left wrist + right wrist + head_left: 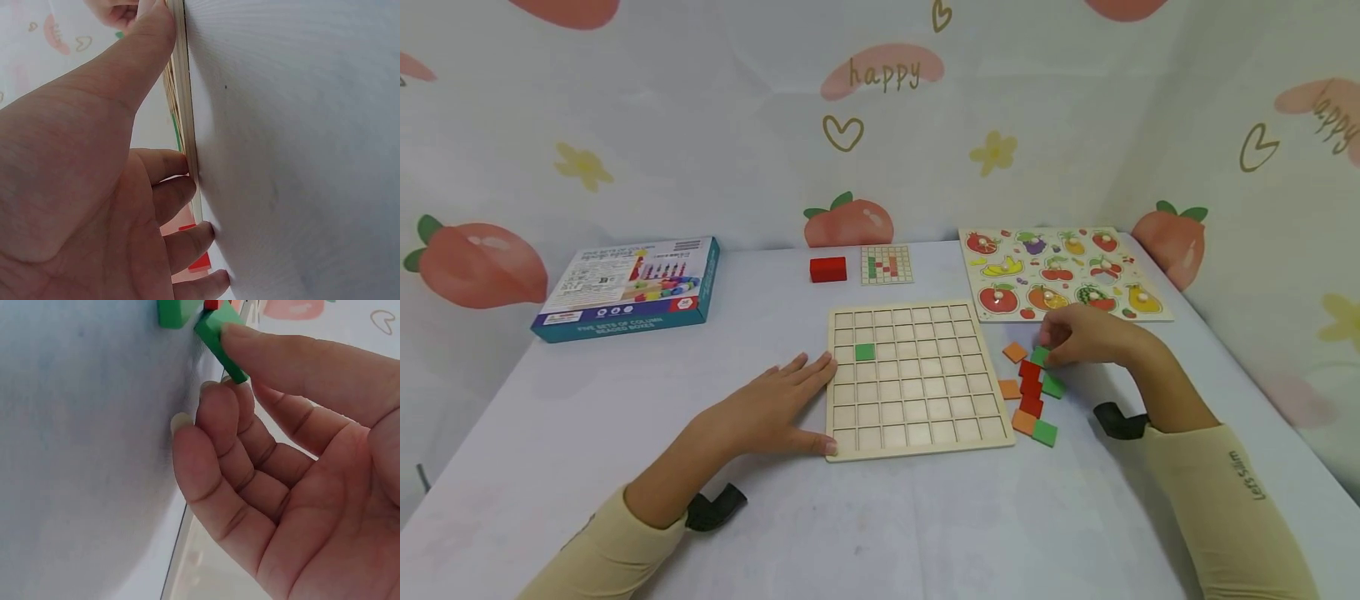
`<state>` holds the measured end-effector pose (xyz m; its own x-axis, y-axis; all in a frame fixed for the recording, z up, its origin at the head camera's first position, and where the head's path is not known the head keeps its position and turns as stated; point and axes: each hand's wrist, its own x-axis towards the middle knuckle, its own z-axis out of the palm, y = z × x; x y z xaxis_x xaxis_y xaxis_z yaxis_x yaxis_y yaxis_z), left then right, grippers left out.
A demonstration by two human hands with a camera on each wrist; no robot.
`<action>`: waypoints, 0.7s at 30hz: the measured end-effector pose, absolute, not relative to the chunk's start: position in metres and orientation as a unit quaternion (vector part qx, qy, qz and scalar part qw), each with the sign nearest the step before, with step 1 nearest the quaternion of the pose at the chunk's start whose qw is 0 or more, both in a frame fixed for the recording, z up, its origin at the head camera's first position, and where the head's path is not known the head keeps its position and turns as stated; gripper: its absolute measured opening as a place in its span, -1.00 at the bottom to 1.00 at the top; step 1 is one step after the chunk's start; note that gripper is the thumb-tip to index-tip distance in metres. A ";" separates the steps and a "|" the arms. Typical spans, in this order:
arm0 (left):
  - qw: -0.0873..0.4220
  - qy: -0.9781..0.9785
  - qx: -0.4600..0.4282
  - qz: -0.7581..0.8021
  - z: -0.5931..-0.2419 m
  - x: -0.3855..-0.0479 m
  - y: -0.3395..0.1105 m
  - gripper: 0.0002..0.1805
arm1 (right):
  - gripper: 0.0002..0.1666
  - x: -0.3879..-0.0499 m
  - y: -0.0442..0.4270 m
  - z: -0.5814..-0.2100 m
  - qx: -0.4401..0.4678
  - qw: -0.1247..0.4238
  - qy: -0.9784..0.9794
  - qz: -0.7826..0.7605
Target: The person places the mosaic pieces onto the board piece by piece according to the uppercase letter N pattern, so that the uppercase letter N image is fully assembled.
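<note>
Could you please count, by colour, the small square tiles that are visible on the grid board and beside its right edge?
Green tiles: 4
Orange tiles: 3
Red tiles: 3
Total visible: 10

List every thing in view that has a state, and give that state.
Wooden grid board, flat, one cell filled.
Placed green tile, seated in its cell.
Held green tile, pinched by the right hand.
Left hand, fingers spread, touching the board's edge.
Loose tiles, clustered right of the board.
Beaded-box carton, closed, lying flat.
Pattern card, lying face up.
Fruit puzzle, picture side up.
Red block, untouched.
</note>
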<state>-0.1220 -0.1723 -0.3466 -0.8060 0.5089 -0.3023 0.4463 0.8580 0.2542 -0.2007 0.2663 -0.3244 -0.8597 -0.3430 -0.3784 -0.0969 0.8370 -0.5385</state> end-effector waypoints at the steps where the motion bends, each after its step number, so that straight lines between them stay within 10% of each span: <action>1: 0.183 0.946 0.252 0.086 -0.347 -0.122 -0.172 0.27 | -0.73 -0.201 0.267 -0.324 -0.119 0.238 0.926 -0.266; 21: 0.183 0.945 0.256 0.090 -0.345 -0.121 -0.173 0.25 | -0.79 -0.200 0.246 -0.317 -0.132 0.182 0.918 -0.326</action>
